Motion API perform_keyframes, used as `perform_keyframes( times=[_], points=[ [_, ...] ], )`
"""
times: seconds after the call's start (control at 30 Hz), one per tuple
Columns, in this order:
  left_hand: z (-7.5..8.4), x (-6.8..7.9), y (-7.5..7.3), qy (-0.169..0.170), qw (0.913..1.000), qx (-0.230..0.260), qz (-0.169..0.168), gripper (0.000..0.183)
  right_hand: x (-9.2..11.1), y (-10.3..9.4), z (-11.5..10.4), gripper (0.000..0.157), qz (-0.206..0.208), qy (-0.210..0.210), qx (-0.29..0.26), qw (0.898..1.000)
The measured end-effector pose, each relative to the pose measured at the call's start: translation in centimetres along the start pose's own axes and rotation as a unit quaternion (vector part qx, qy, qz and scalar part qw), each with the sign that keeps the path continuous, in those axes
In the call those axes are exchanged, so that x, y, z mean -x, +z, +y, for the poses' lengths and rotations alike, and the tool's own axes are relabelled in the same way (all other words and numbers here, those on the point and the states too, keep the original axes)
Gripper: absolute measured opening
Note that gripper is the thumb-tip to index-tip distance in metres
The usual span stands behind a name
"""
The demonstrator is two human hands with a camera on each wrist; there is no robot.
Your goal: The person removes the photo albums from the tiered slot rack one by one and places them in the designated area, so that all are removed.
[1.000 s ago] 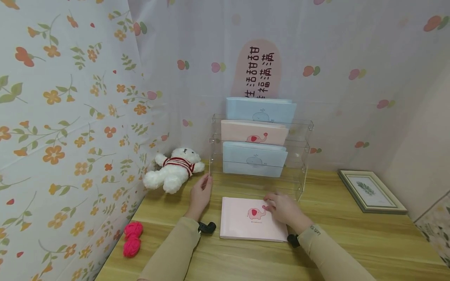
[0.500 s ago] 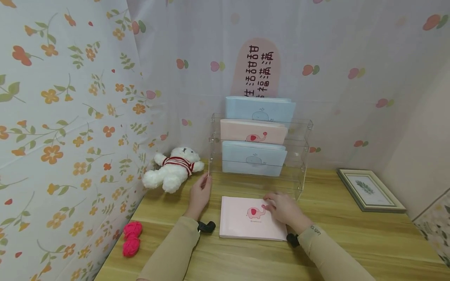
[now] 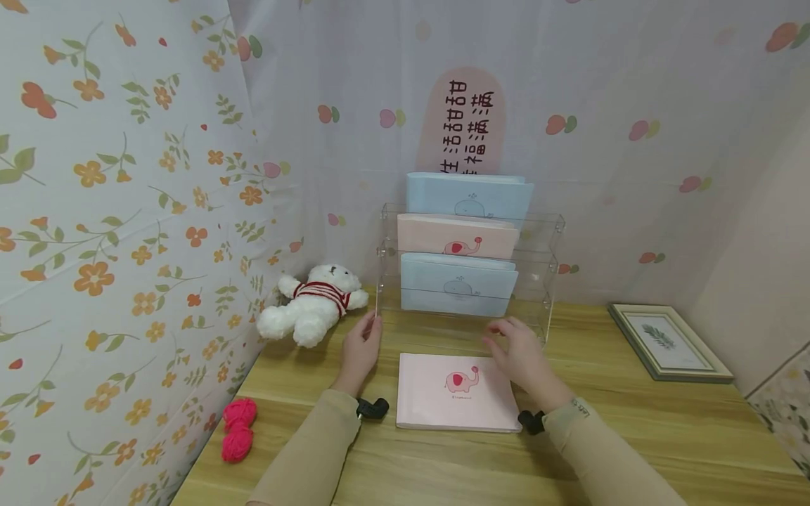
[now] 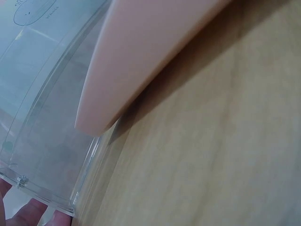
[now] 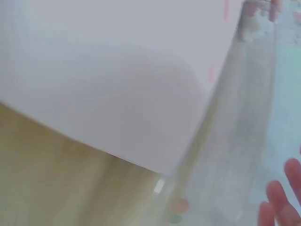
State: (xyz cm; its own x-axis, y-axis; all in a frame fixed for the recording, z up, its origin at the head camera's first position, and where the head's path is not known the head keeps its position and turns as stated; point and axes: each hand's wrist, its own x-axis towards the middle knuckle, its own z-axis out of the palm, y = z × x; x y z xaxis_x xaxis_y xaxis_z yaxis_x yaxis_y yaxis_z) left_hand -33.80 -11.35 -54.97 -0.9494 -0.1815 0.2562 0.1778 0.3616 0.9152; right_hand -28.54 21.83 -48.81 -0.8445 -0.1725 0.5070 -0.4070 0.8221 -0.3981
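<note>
My left hand (image 3: 362,355) is at the left side of a clear acrylic file rack (image 3: 549,316), its fingertips against the side panel; the left wrist view shows several fingers (image 4: 32,212) along that panel's edge. My right hand (image 3: 522,355) hovers over the right back corner of a pale pink elephant folder (image 3: 436,400), fingers loosely bent and holding nothing. In the right wrist view its fingertips (image 5: 280,202) are apart from the folder. This folder lies flat on the table before the rack. A blue whale folder (image 3: 424,288) stands in the rack's front slot.
Behind it in the rack are a pink elephant folder (image 3: 420,235) and a taller blue folder (image 3: 436,197). A white teddy bear (image 3: 313,309) lies left of the rack, pink yarn (image 3: 238,430) nearer me. A picture frame (image 3: 671,344) lies at the right.
My right hand has lifted off the pink folder on the table and moved back toward the rack. My left hand stays at the rack's side.
</note>
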Motion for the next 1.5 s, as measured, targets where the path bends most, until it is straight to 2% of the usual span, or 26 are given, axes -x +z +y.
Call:
perform_keyframes(
  times=[0.17, 0.33, 0.47, 0.67, 0.9, 1.03, 1.23, 1.5],
  points=[
    [-0.1, 0.0, 0.0, -0.001, 1.0, 0.003, 0.001, 0.042, -1.6, -1.6, -0.3, 0.038, 0.055, 0.04, -0.022, 0.997],
    [-0.2, 0.1, 0.0, -0.006, 0.9999, 0.01, 0.0, 0.042, -3.6, -3.5, -0.7, 0.051, 0.079, 0.096, -0.09, 0.988],
    [-0.3, -0.1, 0.0, 0.0, 0.9999, 0.013, 0.001, 0.042, -5.0, -4.7, -0.6, 0.06, 0.07, 0.128, -0.131, 0.981],
    [-0.5, -0.2, 0.1, 0.001, 0.9999, 0.012, 0.002, 0.042, -6.5, -5.3, -0.5, 0.07, 0.035, 0.155, -0.135, 0.978],
    [-0.2, -0.1, 0.0, 0.005, 1.0, 0.007, 0.0, 0.041, -8.0, -5.6, -1.3, 0.076, 0.016, 0.17, -0.137, 0.976],
    [0.0, -0.1, 0.0, 0.001, 1.0, 0.007, -0.002, 0.041, -8.7, -5.6, -1.8, 0.073, 0.007, 0.166, -0.129, 0.978],
    [0.0, -0.1, 0.1, 0.003, 1.0, 0.004, 0.001, 0.041, -9.6, -5.4, -1.8, 0.057, 0.002, 0.15, -0.127, 0.98],
    [-0.1, -0.1, 0.0, 0.004, 1.0, -0.002, 0.005, 0.04, -10.3, -5.2, -1.6, 0.044, -0.031, 0.162, -0.162, 0.973]
  ],
)
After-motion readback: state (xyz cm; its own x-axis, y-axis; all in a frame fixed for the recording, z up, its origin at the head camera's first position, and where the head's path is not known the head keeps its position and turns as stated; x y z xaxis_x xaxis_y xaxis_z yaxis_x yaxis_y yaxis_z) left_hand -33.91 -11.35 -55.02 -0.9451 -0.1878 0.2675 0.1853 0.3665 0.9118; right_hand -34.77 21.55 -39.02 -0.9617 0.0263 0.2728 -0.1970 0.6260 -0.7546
